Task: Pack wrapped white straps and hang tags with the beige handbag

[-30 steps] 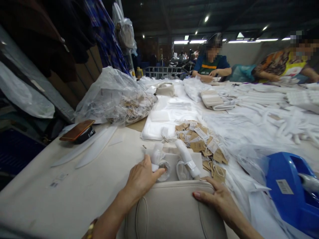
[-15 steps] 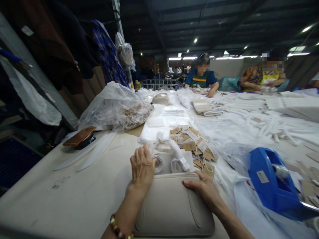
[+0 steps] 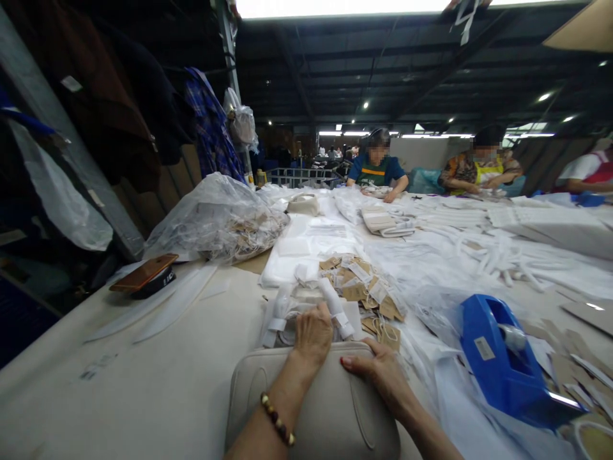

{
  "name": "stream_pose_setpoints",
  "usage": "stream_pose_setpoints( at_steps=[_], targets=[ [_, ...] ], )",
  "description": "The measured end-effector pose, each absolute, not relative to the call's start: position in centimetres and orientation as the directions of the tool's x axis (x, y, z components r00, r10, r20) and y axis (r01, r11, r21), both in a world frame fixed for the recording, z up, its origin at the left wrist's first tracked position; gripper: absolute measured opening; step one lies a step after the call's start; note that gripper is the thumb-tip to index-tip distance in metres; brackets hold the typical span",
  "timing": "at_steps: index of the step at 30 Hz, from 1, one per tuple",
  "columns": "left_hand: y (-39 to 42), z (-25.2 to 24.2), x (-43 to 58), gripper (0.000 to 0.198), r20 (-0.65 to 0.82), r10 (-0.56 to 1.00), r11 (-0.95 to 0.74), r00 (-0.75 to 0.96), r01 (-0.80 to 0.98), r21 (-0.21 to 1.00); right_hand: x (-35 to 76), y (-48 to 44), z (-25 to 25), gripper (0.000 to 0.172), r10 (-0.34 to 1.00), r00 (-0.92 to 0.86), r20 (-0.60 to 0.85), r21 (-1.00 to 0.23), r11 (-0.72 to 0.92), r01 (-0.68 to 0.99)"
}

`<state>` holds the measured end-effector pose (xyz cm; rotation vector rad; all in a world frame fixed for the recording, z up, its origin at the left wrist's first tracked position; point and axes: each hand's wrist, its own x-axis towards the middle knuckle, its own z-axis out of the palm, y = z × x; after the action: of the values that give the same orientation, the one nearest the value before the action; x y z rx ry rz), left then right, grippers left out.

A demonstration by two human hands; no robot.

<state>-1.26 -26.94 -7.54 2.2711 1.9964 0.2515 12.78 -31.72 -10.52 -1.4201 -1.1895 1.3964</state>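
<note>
In the head view a beige handbag (image 3: 311, 409) lies flat on the table (image 3: 158, 377) right in front of the person, and it looks soft, padded and light, best taken by its firm top edge. The left hand (image 3: 313, 332) curls over that far edge and the right hand (image 3: 378, 374) rests flat beside it, neither lifting, with paper-wrapped straps (image 3: 335, 306) just beyond
</note>
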Motion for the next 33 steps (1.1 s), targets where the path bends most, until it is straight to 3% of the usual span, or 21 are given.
stream_pose_setpoints(
  at_steps=[5, 12, 18, 27, 33],
  targets=[
    [-26.6, -7.5, -1.0, 0.034, 0.124, 0.975, -0.201, 0.183, 0.966, 0.160, 13.1, -31.6, -10.6, 0.028, 0.973, -0.072, -0.221, -0.970, -0.212, 0.116],
    [-25.1, -7.6, -1.5, 0.030, 0.124, 0.949, -0.306, 0.289, 0.940, 0.153, 12.6, -31.4, -11.9, 0.030, 0.953, -0.044, -0.300, -0.951, -0.295, 0.096],
    [-25.3, -7.7, -2.1, 0.026, 0.108, 0.960, -0.275, 0.259, 0.946, 0.174, 12.3, -31.3, -11.9, 0.024, 0.962, 0.029, -0.273, -0.940, -0.273, 0.207],
    [-24.4, -7.9, -1.1, 0.024, 0.078, 0.991, -0.120, 0.105, 0.965, 0.233, 12.3, -31.1, -12.2, 0.030, 0.948, 0.077, -0.308, -0.903, -0.317, 0.290],
    [-24.7, -7.9, 0.6, 0.025, 0.099, 0.979, -0.196, 0.179, 0.956, 0.218, 12.1, -30.7, -12.3, 0.030, 0.939, 0.053, -0.339, -0.899, -0.340, 0.275]
  ],
)
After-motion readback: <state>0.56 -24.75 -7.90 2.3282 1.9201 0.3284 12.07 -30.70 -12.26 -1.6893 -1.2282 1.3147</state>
